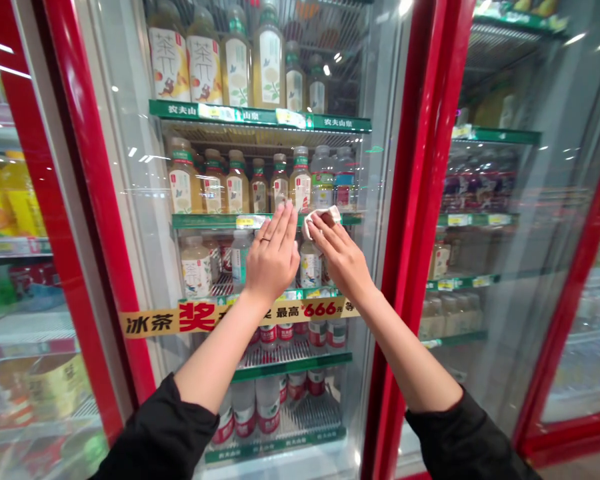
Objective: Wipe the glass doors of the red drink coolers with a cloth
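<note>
Both my arms reach forward to the glass door (387,160) of a drinks fridge. My left hand (275,260) lies against the pane, fingers stretched out, holding nothing; a thin ring circles one finger. Beside it, my right hand (344,260) presses a crumpled white cloth (331,213) to the glass under its fingertips. Part of that cloth is hidden beneath the fingers. Behind the pane, bottled drinks (237,190) stand on shelves with green front strips. A yellow printed banner (147,323) runs across the door below my hands, partly covered by my forearms.
Red door frames (420,200) border the pane on both sides. Another fridge compartment (485,220) with bottles is to the right. On the left, a neighbouring fridge holds yellow drink bottles (23,193). Ceiling lights reflect in the glass.
</note>
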A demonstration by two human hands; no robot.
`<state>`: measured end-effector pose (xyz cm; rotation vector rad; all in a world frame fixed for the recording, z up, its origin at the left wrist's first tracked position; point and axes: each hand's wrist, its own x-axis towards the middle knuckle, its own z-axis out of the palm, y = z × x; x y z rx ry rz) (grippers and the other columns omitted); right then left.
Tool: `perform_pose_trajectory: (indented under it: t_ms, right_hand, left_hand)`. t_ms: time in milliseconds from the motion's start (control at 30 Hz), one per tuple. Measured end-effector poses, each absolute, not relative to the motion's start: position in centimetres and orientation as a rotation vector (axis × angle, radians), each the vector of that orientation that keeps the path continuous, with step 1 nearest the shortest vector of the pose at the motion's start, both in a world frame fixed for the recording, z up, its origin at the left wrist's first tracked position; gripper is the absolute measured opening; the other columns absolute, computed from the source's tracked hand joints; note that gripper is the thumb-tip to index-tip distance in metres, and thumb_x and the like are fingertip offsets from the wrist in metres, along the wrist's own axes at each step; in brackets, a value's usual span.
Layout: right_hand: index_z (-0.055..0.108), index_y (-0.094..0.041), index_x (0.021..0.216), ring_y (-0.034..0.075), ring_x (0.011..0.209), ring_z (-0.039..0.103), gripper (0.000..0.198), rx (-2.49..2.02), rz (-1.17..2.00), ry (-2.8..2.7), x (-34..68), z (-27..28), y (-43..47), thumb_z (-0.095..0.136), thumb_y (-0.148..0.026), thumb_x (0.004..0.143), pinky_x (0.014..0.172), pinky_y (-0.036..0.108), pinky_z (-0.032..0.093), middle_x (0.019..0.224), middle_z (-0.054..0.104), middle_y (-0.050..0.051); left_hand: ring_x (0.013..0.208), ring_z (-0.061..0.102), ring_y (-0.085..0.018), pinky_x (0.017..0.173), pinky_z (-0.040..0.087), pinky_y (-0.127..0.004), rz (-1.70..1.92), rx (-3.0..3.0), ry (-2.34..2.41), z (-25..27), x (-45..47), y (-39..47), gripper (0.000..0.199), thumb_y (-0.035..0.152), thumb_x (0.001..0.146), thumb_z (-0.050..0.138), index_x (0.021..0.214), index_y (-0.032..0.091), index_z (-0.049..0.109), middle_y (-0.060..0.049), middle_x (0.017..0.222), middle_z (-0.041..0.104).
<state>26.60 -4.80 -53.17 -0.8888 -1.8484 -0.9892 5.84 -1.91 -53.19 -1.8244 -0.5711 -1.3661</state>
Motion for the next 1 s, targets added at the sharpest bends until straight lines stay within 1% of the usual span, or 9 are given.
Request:
perform_pose_trajectory:
  t_ms: [100, 200, 333, 500, 567, 633, 800, 900, 1000]
  right_hand:
    - [0.013, -0.042, 0.176, 0.026, 0.164, 0.046, 0.084, -0.931, -1.009, -1.804, 28.9, -53.7, -4.9, 0.038, 0.000, 0.108, 0.136, 0.058, 0.046, 0.176, 0.047, 0.000]
    - [0.010, -0.040, 0.177, 0.027, 0.167, 0.041, 0.083, -0.972, -0.995, -1.703, 29.1, -52.4, -4.4, 0.035, -0.001, 0.108, 0.137, 0.060, 0.043, 0.178, 0.043, 0.003]
    - [0.011, -0.035, 0.177, 0.025, 0.169, 0.037, 0.079, -0.959, -0.982, -1.671, 27.4, -51.0, -3.9, 0.030, -0.002, 0.109, 0.140, 0.057, 0.038, 0.180, 0.040, 0.004]
    - [0.010, -0.042, 0.177, 0.026, 0.166, 0.044, 0.084, -0.983, -1.013, -1.760, 29.2, -53.1, -4.8, 0.034, 0.000, 0.107, 0.137, 0.057, 0.044, 0.178, 0.046, 0.000]
    - [0.007, -0.042, 0.176, 0.027, 0.165, 0.046, 0.085, -1.000, -1.023, -1.688, 30.4, -53.8, -4.9, 0.033, 0.000, 0.108, 0.136, 0.059, 0.045, 0.177, 0.046, 0.001]
    - [0.003, -0.042, 0.176, 0.028, 0.165, 0.045, 0.085, -1.021, -1.014, -1.607, 30.8, -53.7, -4.6, 0.031, 0.000, 0.108, 0.136, 0.061, 0.045, 0.178, 0.044, 0.003]
    - [-0.005, -0.040, 0.175, 0.027, 0.168, 0.039, 0.085, -1.047, -0.979, -1.543, 29.1, -52.2, -3.7, 0.027, 0.000, 0.107, 0.138, 0.061, 0.040, 0.182, 0.038, 0.002]
    - [-0.001, -0.037, 0.176, 0.025, 0.168, 0.040, 0.082, -1.013, -1.040, -1.662, 29.2, -53.1, -4.4, 0.028, -0.001, 0.108, 0.138, 0.055, 0.042, 0.180, 0.042, 0.002]
    - [0.005, -0.035, 0.177, 0.025, 0.165, 0.045, 0.079, -1.024, -1.128, -1.704, 30.9, -54.7, -5.2, 0.032, -0.002, 0.110, 0.137, 0.052, 0.044, 0.176, 0.048, 0.004]
  left_hand:
    - [0.168, 0.037, -0.023, 0.142, 0.030, -0.043, -1.340, -1.853, -0.542, -53.3, 7.3, -1.9, 0.083, 0.015, 0.110, 0.043, 0.179, 0.019, -0.003, -0.010, 0.180, 0.035]
    - [0.169, 0.036, -0.023, 0.142, 0.030, -0.043, -1.294, -1.893, -0.520, -53.3, 8.5, -1.6, 0.084, 0.016, 0.110, 0.043, 0.178, 0.018, -0.006, -0.010, 0.181, 0.035]
    - [0.169, 0.034, -0.023, 0.142, 0.030, -0.044, -1.270, -1.907, -0.511, -53.4, 9.0, -1.2, 0.084, 0.015, 0.110, 0.043, 0.177, 0.016, -0.008, -0.011, 0.181, 0.033]
    - [0.169, 0.035, -0.022, 0.142, 0.029, -0.042, -1.294, -1.858, -0.472, -53.7, 8.8, -1.0, 0.086, 0.013, 0.109, 0.044, 0.177, 0.017, -0.008, -0.010, 0.180, 0.035]
    - [0.169, 0.036, -0.022, 0.142, 0.029, -0.042, -1.306, -1.869, -0.464, -53.7, 8.9, -1.0, 0.086, 0.013, 0.109, 0.045, 0.177, 0.018, -0.007, -0.009, 0.180, 0.035]
    - [0.168, 0.036, -0.022, 0.142, 0.029, -0.042, -1.310, -1.878, -0.464, -53.7, 9.0, -0.9, 0.086, 0.013, 0.109, 0.045, 0.178, 0.019, -0.006, -0.009, 0.180, 0.034]
    - [0.168, 0.037, -0.023, 0.141, 0.029, -0.041, -1.270, -1.820, -0.474, -53.7, 9.0, -1.0, 0.086, 0.013, 0.108, 0.045, 0.177, 0.015, -0.006, -0.011, 0.180, 0.035]
    - [0.168, 0.037, -0.023, 0.140, 0.029, -0.041, -1.242, -1.815, -0.497, -53.6, 8.9, -1.1, 0.086, 0.014, 0.109, 0.045, 0.177, 0.014, -0.007, -0.012, 0.180, 0.035]
    - [0.168, 0.037, -0.023, 0.140, 0.030, -0.042, -1.227, -1.827, -0.513, -53.5, 8.8, -1.2, 0.086, 0.015, 0.110, 0.045, 0.177, 0.014, -0.008, -0.012, 0.180, 0.035]
